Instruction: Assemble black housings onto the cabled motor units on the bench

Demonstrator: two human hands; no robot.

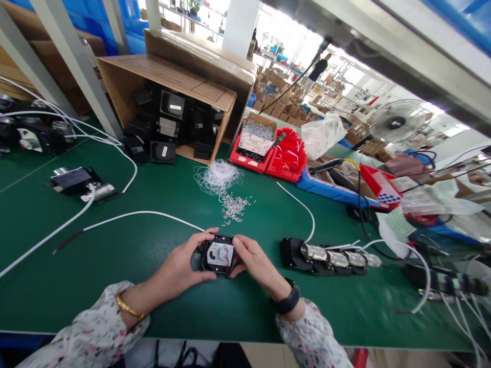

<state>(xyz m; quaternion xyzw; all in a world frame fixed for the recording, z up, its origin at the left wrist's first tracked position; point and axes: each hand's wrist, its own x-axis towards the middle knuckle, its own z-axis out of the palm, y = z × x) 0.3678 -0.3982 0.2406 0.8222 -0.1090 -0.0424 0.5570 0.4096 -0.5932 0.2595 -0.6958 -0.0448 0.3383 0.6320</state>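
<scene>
My left hand (183,264) and my right hand (253,262) both grip a small black square unit (218,254) with a round grey face and thin red wires, held just above the green table (115,286) near its front edge. Fingers of each hand wrap its sides. Just beyond it lies a scatter of small white tubes (233,206) and a tangle of thin white threads (218,176).
A row of assembled black and silver units (330,257) with white cables lies to the right. An open cardboard box (169,102) of black parts stands at the back. Red trays (270,153), a blue tray (337,186), a fan (399,122) and more units (76,181) surround.
</scene>
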